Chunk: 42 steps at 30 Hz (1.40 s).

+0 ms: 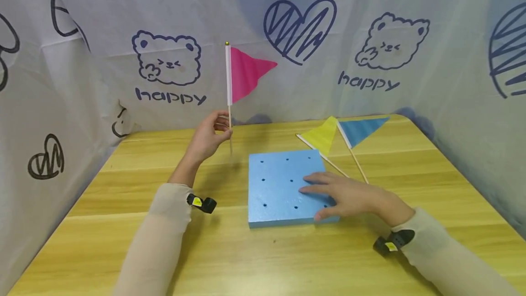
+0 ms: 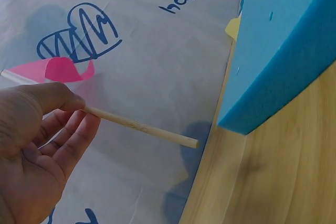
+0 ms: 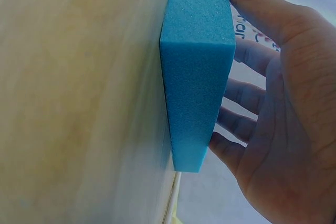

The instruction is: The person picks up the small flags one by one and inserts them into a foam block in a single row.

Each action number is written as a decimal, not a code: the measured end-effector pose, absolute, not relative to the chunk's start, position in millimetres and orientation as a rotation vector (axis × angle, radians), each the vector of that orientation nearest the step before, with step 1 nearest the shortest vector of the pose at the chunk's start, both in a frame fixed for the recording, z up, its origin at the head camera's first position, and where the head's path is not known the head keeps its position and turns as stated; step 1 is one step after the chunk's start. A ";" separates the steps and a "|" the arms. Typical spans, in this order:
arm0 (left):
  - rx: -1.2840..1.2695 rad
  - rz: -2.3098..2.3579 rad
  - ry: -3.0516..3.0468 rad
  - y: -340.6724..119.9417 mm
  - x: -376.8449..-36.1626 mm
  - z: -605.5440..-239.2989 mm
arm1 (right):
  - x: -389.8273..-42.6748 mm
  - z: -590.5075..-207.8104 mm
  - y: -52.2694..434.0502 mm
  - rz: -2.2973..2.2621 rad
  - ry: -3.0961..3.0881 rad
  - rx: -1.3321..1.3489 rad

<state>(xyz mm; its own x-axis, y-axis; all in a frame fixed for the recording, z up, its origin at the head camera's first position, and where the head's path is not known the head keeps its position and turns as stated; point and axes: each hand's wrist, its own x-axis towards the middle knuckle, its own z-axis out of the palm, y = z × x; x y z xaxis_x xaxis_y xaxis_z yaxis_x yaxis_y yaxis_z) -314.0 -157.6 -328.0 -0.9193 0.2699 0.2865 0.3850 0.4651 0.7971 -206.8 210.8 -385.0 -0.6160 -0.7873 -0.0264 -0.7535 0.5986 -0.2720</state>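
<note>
Wooden desk carries a square blue foam block with holes. Right hand rests flat on the block, fingers straight. Left of the block, left hand holds upright a pink triangular flag on a wooden stick, grip pinched on the stick.

Head view: seen from above and behind both arms, looking forward and down across the wooden table toward the printed cloth wall, whole scene in frame. Left wrist view: close in behind the left hand at lower left, facing the cloth, with the blue foam block at upper right. Right wrist view: tilted sideways, pressed near the block's edge, right hand filling the right side. Shared by all three: foam block and tabletop.
</note>
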 end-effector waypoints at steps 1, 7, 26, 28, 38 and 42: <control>-0.575 -1.474 -2.575 -154.7 -315.0 -328.2 | -206.8 -385.0 210.9 -0.353 2.679 -1.296; -0.566 -1.524 -2.522 -139.3 -320.9 -332.2 | -206.7 -384.2 211.3 -0.353 2.679 -1.272; -0.570 -1.694 -2.314 -102.8 -333.2 -355.1 | -206.6 -384.1 211.5 -0.350 2.679 -1.270; -0.576 -1.705 -2.292 -99.9 -333.9 -358.2 | -206.6 -383.8 211.1 -0.353 2.679 -1.266; -0.639 -1.576 -2.400 -93.6 -329.2 -366.9 | -206.4 -384.7 211.6 -0.348 2.688 -1.284; -0.685 -1.567 -2.418 -94.2 -327.4 -367.2 | -206.6 -385.2 212.4 -0.350 2.697 -1.292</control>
